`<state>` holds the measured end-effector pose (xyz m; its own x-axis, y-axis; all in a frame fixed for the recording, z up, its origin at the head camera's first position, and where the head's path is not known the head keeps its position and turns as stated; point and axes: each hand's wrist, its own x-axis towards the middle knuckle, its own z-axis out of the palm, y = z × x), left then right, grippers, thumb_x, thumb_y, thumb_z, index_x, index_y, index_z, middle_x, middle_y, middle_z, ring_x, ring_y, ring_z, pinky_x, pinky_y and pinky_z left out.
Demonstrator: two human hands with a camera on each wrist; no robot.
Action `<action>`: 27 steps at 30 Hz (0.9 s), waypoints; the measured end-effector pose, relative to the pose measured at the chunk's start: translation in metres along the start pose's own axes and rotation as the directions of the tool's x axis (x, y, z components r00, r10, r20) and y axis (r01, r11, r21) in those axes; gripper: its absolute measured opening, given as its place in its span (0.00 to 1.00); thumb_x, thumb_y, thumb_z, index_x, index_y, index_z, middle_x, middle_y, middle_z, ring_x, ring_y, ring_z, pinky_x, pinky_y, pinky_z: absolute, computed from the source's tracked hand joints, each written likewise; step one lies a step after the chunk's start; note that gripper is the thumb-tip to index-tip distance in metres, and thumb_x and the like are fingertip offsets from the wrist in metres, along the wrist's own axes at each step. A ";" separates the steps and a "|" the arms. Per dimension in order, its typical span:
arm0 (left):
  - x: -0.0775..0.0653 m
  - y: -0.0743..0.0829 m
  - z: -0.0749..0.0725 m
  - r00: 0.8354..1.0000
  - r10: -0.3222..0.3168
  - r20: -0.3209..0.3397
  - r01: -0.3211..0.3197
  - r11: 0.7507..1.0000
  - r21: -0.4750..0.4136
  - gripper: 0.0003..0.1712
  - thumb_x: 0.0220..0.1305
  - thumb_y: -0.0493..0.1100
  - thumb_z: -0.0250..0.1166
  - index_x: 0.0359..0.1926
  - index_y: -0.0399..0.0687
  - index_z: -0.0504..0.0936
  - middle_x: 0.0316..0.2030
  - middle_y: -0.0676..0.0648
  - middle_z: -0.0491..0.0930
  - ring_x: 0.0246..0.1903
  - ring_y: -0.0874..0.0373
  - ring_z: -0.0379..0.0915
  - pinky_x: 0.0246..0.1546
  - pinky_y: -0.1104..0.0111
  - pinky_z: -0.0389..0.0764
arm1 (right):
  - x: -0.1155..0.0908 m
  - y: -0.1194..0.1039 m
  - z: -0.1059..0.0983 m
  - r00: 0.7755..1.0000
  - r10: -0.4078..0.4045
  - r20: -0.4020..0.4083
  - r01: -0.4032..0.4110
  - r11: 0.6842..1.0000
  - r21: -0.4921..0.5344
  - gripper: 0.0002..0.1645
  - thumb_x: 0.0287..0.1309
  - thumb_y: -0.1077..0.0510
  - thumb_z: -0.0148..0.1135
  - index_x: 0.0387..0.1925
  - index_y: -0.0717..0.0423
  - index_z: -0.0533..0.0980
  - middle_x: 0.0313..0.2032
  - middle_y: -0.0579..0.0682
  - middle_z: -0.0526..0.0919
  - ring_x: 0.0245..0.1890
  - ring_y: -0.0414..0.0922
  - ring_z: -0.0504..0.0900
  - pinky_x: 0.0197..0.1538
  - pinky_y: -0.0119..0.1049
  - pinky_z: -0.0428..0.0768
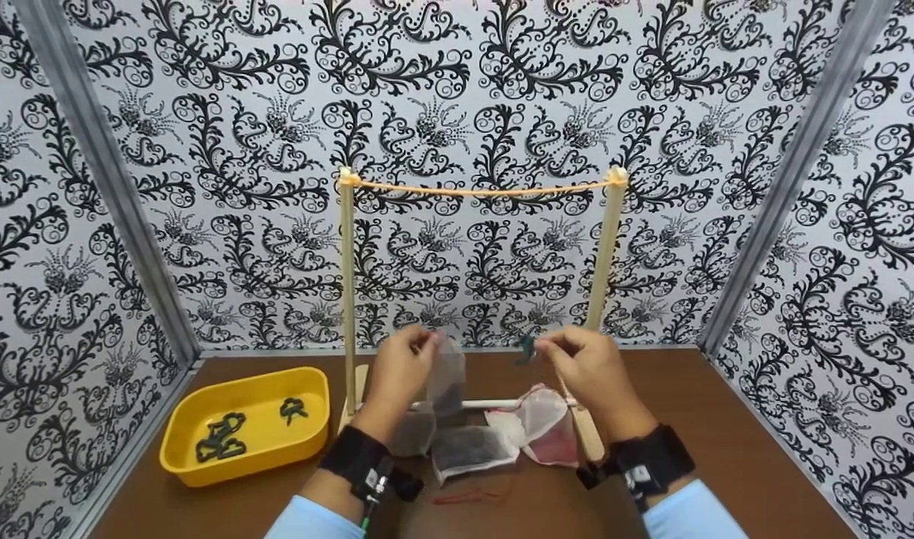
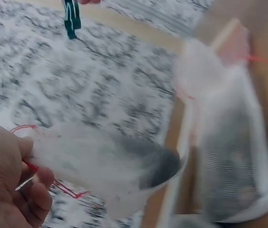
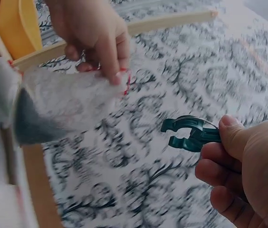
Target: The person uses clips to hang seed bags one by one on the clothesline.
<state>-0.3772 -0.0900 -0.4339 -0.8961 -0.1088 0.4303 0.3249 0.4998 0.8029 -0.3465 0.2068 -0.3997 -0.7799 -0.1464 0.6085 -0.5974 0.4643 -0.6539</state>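
My left hand [image 1: 404, 367] pinches the top of a white mesh drawstring pouch [image 2: 91, 156], which hangs down with something dark in its bottom. Red cord loops stick out beside the fingers in the left wrist view. Between thumb and fingers, my right hand [image 1: 587, 367] holds a dark green clothespin [image 3: 191, 133] by its handle end, jaws pointing away from the hand. Both hands are raised at the height of the posts' lower part, the pouch and clothespin apart. Above them an orange cord [image 1: 486, 192] spans two wooden posts [image 1: 349, 292], with nothing hung on it.
More mesh pouches lie on the brown table, one with dark contents [image 1: 471, 449] and one with pink contents [image 1: 554, 442]. A yellow tray [image 1: 254, 468] at the left holds several dark green clothespins [image 1: 221, 438]. A white bar [image 1: 486, 404] runs low between the posts. Patterned walls enclose the table.
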 end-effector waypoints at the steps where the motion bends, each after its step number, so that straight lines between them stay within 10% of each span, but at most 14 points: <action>1: 0.003 0.009 -0.008 1.000 0.002 -0.007 -0.002 1.000 -0.006 0.08 0.80 0.44 0.73 0.46 0.43 0.92 0.38 0.44 0.91 0.34 0.55 0.83 0.38 0.62 0.90 | 0.007 -0.008 -0.003 1.000 -0.007 0.015 0.007 1.000 0.001 0.02 0.71 0.59 0.77 0.41 0.54 0.92 0.36 0.51 0.95 0.31 0.36 0.87 0.35 0.29 0.89; 15: 0.056 0.096 -0.099 0.966 0.122 -0.228 -0.139 0.989 -0.059 0.12 0.83 0.44 0.69 0.52 0.39 0.90 0.40 0.41 0.91 0.33 0.52 0.84 0.31 0.68 0.88 | 0.110 -0.121 -0.028 0.976 -0.192 0.104 0.199 0.978 -0.059 0.09 0.78 0.57 0.70 0.44 0.58 0.90 0.39 0.50 0.95 0.24 0.43 0.81 0.27 0.23 0.78; 27: 0.076 0.130 -0.112 0.970 0.060 -0.236 -0.096 0.985 -0.142 0.10 0.83 0.44 0.69 0.52 0.43 0.90 0.41 0.46 0.90 0.33 0.54 0.86 0.34 0.66 0.91 | 0.178 -0.190 -0.001 0.967 -0.234 0.097 0.244 0.965 -0.099 0.10 0.80 0.54 0.68 0.47 0.57 0.89 0.45 0.52 0.96 0.40 0.43 0.91 0.45 0.27 0.88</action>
<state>-0.3691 -0.1298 -0.2500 -0.7782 -0.2779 0.5632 0.4490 0.3807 0.8084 -0.3715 0.0931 -0.1664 -0.6324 -0.3349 0.6985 -0.7480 0.4984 -0.4382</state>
